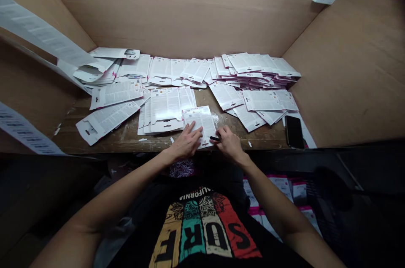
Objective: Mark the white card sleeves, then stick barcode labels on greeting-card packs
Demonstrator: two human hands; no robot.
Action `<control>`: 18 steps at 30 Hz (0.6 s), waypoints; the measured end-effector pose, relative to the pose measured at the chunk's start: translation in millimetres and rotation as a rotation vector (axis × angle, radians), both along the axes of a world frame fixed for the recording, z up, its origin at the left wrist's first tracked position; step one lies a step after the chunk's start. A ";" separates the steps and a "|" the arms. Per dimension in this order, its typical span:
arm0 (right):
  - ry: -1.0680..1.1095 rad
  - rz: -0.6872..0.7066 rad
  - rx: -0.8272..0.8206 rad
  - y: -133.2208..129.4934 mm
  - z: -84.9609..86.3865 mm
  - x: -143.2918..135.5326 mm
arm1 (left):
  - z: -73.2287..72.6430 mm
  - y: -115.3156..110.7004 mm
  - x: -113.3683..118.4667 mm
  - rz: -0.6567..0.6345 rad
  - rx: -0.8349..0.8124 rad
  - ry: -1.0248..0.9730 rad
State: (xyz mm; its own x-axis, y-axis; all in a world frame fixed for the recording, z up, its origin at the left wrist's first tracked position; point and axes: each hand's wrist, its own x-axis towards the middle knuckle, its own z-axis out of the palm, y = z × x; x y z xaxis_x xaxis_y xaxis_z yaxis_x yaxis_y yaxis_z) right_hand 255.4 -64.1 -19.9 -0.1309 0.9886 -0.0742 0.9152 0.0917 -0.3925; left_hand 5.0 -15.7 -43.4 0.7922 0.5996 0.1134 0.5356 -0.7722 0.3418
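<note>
In front of me a white flat package [204, 119] with fine grey print lies at the table's front edge. My left hand [186, 143] rests on its left side, fingers spread and pressing it down. A slim black pen-like tool [214, 138] is gripped by my right hand [230, 144], its end over the package's lower right part. Whether that tool is a pen or a cutter cannot be told. Just left, a pile of similar white packages [165, 105] with hanger slots overlaps the one under my hand.
More white packages [249, 63] are heaped along the back wall and at both sides. A black phone [294, 131] lies at the right front edge. Printed label strips [41, 31] hang at the left. Below the table are a container of paper scraps [182, 169] and pink-edged packages [280, 185].
</note>
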 end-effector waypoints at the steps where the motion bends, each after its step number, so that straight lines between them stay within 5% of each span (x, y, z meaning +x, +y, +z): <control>1: -0.048 -0.074 0.013 0.4 0.1 -4.5 | -1.6 -0.2 -1.2 -0.010 0.017 0.001; 6: 0.071 -0.210 -0.013 -11.6 -2.2 -14.3 | -11.1 -22.7 -9.7 -0.068 0.075 0.071; 12: 0.975 -0.307 -0.326 -24.2 8.7 -0.3 | -1.8 -51.1 -15.7 -0.158 0.156 -0.081; 14: 1.074 -0.346 -0.269 2.8 34.2 17.5 | 10.8 -28.5 -36.4 -0.137 0.184 -0.138; 18: 1.045 -0.501 0.104 99.7 108.8 86.2 | 26.0 61.3 -99.2 0.304 0.201 -0.066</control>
State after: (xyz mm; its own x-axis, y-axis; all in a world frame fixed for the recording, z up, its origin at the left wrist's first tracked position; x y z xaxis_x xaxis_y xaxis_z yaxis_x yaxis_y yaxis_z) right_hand 341.6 35.6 89.0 0.3271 0.9419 -0.0768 0.0931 -0.1130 -0.9892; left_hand -94.2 45.6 -17.5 0.5686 0.7668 0.2978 0.7325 -0.6368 0.2409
